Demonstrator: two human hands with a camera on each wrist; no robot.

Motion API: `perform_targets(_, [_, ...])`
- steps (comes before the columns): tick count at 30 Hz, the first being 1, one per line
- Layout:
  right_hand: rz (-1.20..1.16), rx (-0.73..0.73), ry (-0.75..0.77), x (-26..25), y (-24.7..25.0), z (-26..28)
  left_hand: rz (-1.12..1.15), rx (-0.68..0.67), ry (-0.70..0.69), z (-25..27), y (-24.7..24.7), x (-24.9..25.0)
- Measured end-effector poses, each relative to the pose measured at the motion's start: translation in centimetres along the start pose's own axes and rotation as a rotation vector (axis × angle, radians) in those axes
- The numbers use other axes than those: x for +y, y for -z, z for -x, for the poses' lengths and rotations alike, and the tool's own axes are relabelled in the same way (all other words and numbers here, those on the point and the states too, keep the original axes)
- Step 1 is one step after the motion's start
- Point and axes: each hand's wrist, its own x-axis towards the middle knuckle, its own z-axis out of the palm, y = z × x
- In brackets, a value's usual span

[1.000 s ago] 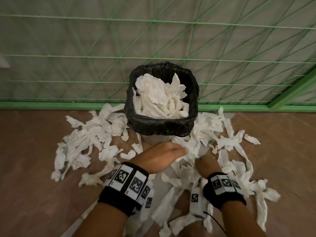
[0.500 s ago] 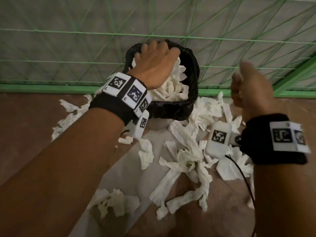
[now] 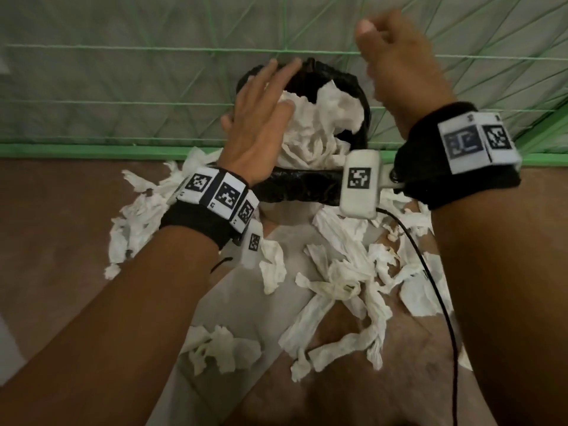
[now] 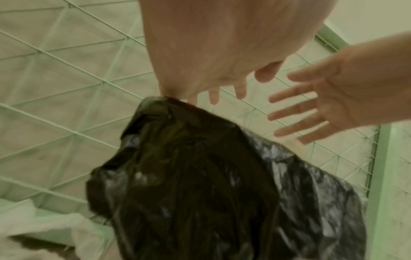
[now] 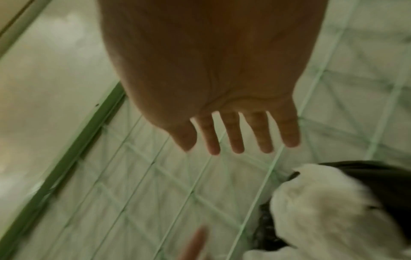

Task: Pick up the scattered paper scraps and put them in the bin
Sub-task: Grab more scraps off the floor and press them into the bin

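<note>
The bin [image 3: 302, 187], lined with a black bag [image 4: 200, 176], stands against the fence and is heaped with white paper [image 3: 316, 130]. My left hand [image 3: 264, 96] hovers over the bin's left side, fingers straight and spread, holding nothing. My right hand [image 3: 393, 66] is raised above the bin's right edge; the wrist views show its fingers [image 5: 233, 139] spread and empty, and the right hand [image 4: 322, 105] open beside the left. Several paper scraps [image 3: 344, 287] lie on the floor in front of the bin, with more scraps [image 3: 138, 216] at its left and a crumpled wad [image 3: 221, 348] nearer me.
A green wire-mesh fence [image 3: 153, 87] with a green base rail [image 3: 92, 150] runs right behind the bin. The floor [image 3: 61, 241] is brown with a pale strip [image 3: 246, 302] running toward me. A black cable [image 3: 442, 302] hangs from my right wrist device.
Both hands rose from the scraps on the floor to the bin. The left hand, curled over the bin half a second ago, has spread; the right has gone higher and opened.
</note>
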Motion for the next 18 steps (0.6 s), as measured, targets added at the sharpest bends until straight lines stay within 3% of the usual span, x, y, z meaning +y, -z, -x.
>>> perform_targets(4, [-0.023, 0.255, -0.176, 6.1, 1.4, 1.1, 0.079, 0.523, 0.043, 3.8, -0.8, -1.5])
perform_targets(6, [0.136, 0.151, -0.379, 10.4, 1.1, 2.4, 0.104, 0.645, 0.148, 7.0, -2.4, -3.1])
perform_targets(7, [0.227, 0.016, -0.5, 12.7, 0.6, 3.3, 0.096, 0.644, 0.223, 8.9, -3.4, -4.1])
perform_targets(10, [0.562, -0.403, -0.73, 18.7, -1.2, 6.6, -0.001, 0.477, 0.36, 12.8, -6.8, -7.6])
perform_targets(12, [0.715, -0.497, -0.732, 21.2, -3.4, 8.9, -0.223, 0.232, 0.345, 14.5, -9.2, -10.5])
perform_targets(15, [0.834, -0.459, -0.654, 23.0, -6.8, 12.3, -0.478, -0.284, 0.235, 16.3, -12.9, -14.6])
perform_targets(18, [0.924, -0.331, -0.517, 24.0, -8.1, 13.3, -0.485, -0.445, 0.15, 15.6, -15.1, -17.4])
